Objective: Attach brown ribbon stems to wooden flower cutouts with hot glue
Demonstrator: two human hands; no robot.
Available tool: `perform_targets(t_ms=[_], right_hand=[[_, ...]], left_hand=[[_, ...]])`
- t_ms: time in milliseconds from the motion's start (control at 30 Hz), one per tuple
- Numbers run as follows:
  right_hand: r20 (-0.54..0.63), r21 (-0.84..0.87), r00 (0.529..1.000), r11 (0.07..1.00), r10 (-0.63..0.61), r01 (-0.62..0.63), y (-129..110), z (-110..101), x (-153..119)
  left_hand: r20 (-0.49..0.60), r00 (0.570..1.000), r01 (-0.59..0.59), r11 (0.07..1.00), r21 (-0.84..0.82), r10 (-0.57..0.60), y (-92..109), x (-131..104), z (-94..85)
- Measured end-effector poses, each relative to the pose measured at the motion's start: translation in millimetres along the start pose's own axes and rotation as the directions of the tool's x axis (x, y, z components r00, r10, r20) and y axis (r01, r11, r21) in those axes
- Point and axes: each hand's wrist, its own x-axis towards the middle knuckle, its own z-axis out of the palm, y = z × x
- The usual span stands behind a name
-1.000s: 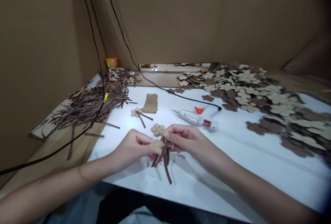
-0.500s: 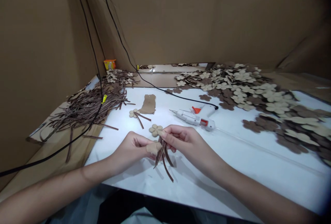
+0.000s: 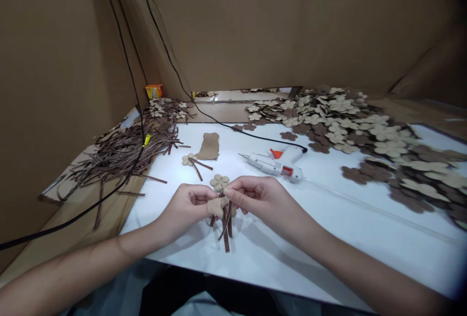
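Between my two hands, near the front of the white board, is a beige flower (image 3: 219, 182) with several brown strips (image 3: 226, 231) hanging below it. My right hand (image 3: 251, 193) pinches the flower's lower edge and the strip tops. My left hand (image 3: 193, 203) is closed on the strips from the left, with a tan wrap (image 3: 216, 207) around its thumb. Behind them lies another beige flower (image 3: 188, 159) with two brown strips, beside a torn brown piece (image 3: 209, 146). A white glue gun (image 3: 273, 166) lies behind my right hand.
Brown strips (image 3: 120, 155) are heaped at the left. Beige and brown flowers (image 3: 339, 116) are piled along the right. A black cable (image 3: 171, 61) crosses from above to the glue gun. Cardboard walls (image 3: 233, 29) stand around; an orange box (image 3: 153, 91) sits at the back left.
The held strips have turned and now hang more straight down. Both hands stay almost in place, still holding the piece.
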Motion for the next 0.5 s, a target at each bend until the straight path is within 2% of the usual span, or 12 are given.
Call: perform_targets(t_ms=[300, 500], right_hand=[[0.029, 0.021, 0.999, 1.0, 0.021, -0.022, -1.1, -3.0, 0.5], [0.036, 0.015, 0.999, 1.0, -0.01, 0.01, -2.1, -5.0, 0.7]], left_hand=[[-0.013, 0.999, 0.034, 0.998, 0.043, -0.034, 0.7, -4.4, 1.2], [0.001, 0.999, 0.049, 0.997, 0.068, -0.049, 5.5, -3.8, 1.4]])
